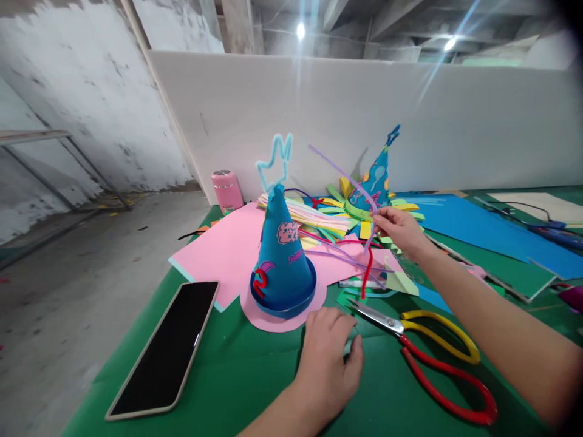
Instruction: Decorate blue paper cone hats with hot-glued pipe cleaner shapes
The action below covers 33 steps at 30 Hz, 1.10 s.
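My right hand (401, 229) pinches a purple pipe cleaner (339, 170), which slants up to the left above the table. Near the table's front, my left hand (330, 355) rests loosely curved, thumb apart from the fingers, with nothing seen in it. Just beyond its fingers stands a blue paper cone hat (280, 261) on a pink paper disc (262, 320). A light-blue pipe cleaner star (276, 161) tops the hat, and a red "2" is on its side. To the right of my left hand lie scissors (401, 328) with yellow and red handles, blades parted slightly.
A phone (166, 349) lies at the left table edge. Behind are pink paper (218, 249), paper strips (310, 215), a red pipe cleaner (367, 273) and a second decorated cone hat (376, 182). Blue sheets (483, 227) cover the right back; a pink container (228, 191) stands at back left.
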Tool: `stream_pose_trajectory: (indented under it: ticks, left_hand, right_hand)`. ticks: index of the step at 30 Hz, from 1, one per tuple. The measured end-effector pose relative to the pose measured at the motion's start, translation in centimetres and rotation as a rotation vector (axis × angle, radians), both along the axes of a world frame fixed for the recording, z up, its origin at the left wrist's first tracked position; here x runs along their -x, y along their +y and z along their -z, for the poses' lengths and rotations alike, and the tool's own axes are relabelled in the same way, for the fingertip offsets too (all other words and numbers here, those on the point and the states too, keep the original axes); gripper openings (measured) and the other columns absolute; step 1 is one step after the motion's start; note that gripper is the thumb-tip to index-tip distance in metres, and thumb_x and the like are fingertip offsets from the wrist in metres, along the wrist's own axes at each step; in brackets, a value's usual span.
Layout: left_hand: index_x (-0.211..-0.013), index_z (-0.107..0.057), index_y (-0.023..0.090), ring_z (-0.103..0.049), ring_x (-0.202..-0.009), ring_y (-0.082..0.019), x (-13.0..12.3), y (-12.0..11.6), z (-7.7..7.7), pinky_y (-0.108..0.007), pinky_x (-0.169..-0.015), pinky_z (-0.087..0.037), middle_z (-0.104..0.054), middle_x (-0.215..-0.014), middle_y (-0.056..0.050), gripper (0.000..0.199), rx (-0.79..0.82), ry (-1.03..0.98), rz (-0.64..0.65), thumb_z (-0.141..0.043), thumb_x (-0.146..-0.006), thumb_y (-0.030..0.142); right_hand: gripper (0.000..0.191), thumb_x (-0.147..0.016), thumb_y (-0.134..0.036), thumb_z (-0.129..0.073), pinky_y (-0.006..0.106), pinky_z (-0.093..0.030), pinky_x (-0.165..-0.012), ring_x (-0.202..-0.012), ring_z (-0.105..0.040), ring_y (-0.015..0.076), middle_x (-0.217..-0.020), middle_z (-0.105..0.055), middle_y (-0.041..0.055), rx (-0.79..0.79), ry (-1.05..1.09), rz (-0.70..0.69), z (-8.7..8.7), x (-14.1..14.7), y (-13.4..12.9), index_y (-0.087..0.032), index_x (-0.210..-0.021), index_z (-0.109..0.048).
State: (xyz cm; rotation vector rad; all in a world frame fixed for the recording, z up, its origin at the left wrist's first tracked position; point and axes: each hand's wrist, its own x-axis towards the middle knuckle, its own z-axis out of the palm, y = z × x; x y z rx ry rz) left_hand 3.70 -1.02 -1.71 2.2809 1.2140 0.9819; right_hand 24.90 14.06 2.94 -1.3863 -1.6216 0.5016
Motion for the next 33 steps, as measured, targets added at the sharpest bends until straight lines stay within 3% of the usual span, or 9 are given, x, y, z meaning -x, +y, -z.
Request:
stream_pose_trajectory:
  ticks: [8,14,18,22,33]
  left_hand:
    - [-0.083,-0.055,0.014,-0.050,-0.077,-0.021,0.2,-0.1,0.1,-0.036,-0.067,-0.040,-0.056,-0.079,-0.009,0.014,0.004,0.011,0.005,-0.045,-0.074,0.014]
    - [-0.079,-0.056,0.015,-0.050,-0.075,-0.021,0.2,0.1,0.1,-0.036,-0.066,-0.039,-0.056,-0.076,-0.008,0.014,0.012,0.045,-0.038,-0.044,-0.075,0.015]
    - [-0.077,-0.057,0.015,-0.050,-0.074,-0.020,0.1,0.1,-0.1,-0.035,-0.066,-0.038,-0.056,-0.075,-0.007,0.014,0.030,0.074,-0.046,-0.043,-0.076,0.015]
    - [-0.077,-0.057,0.015,-0.049,-0.075,-0.020,0.0,0.0,-0.1,-0.035,-0.066,-0.038,-0.056,-0.075,-0.007,0.014,0.050,0.096,-0.047,-0.044,-0.075,0.016]
    - [-0.072,-0.057,0.015,-0.048,-0.071,-0.017,0.2,0.1,-0.1,-0.033,-0.065,-0.036,-0.056,-0.070,-0.005,0.022,0.071,0.152,-0.030,-0.037,-0.080,0.015]
  right_hand:
    - [0.015,-0.076,-0.033,-0.046,0.023,-0.045,-0.054,-0.061,-0.056,0.0130,-0.070,-0.056,0.0006,-0.114,0.163,0.093,-1.6,-0.4,-0.3,-0.021,-0.083,-0.052]
    - [0.010,-0.078,-0.027,-0.046,0.025,-0.043,-0.061,-0.067,-0.055,0.0138,-0.071,-0.055,0.0000,-0.153,0.089,0.008,-2.3,0.0,-2.7,-0.021,-0.083,-0.051]
    - [0.011,-0.080,-0.028,-0.041,0.022,-0.039,-0.050,-0.053,-0.048,0.0120,-0.060,-0.051,-0.0018,-0.020,-0.126,-0.033,-1.5,-0.6,-4.2,-0.020,-0.078,-0.048]
    - [0.014,-0.082,-0.029,-0.038,0.024,-0.039,-0.053,-0.056,-0.050,0.0136,-0.064,-0.055,0.0005,0.093,-0.375,-0.051,0.1,-1.6,-4.9,-0.020,-0.076,-0.048]
    - [0.013,-0.079,-0.028,-0.039,0.025,-0.038,-0.054,-0.059,-0.052,0.0159,-0.065,-0.057,0.0021,0.138,-0.455,-0.062,2.4,-1.4,-4.1,-0.020,-0.076,-0.049]
